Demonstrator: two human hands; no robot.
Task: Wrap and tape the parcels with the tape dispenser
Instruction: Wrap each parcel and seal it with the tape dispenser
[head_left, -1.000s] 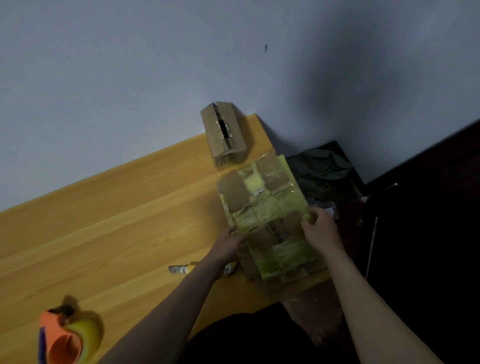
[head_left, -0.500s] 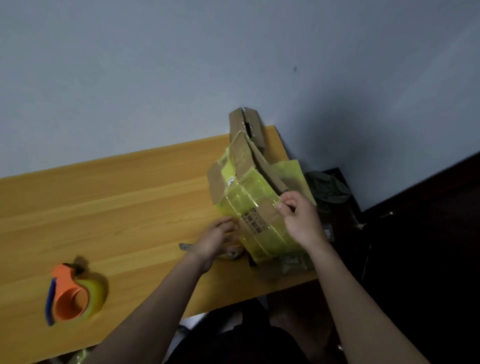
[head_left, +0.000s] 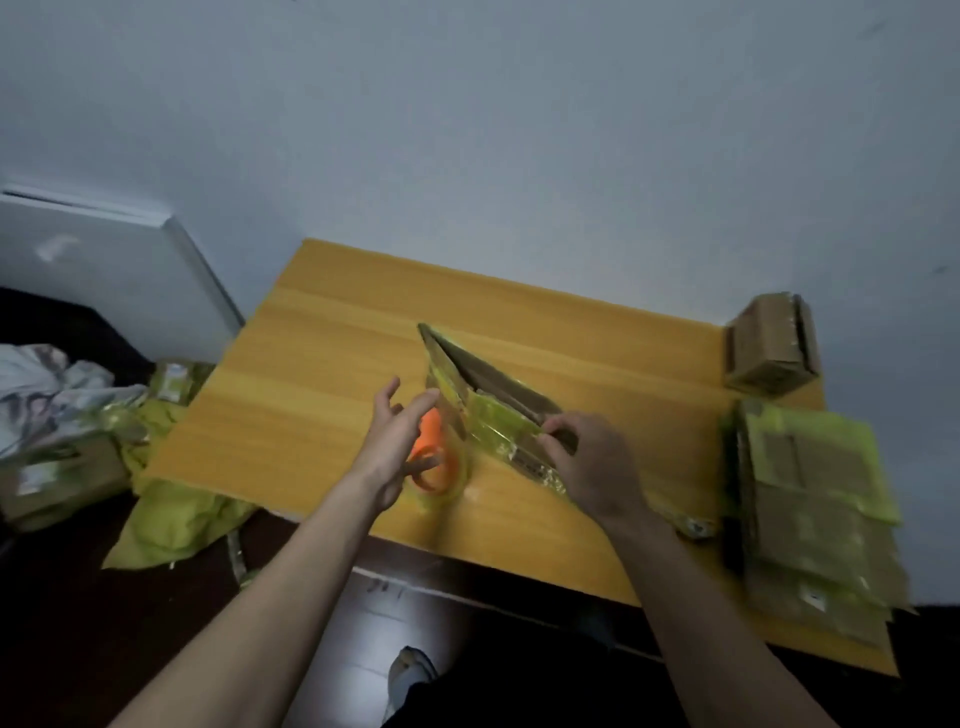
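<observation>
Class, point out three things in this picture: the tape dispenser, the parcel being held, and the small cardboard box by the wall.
Tape dispenser (head_left: 435, 470): head view, on its orange core ring.
Parcel (head_left: 496, 423): head view, on its yellow-taped side face.
Box (head_left: 769, 345): head view, on its brown cardboard front.

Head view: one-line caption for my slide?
Right hand holds a parcel on the table; open left hand reaches the tape dispenser.

Colours on my table (head_left: 332, 395): honey-yellow wood grain.
My tape dispenser (head_left: 434, 457) orange; my parcel (head_left: 498, 421) brown cardboard, yellow-green tape.
</observation>
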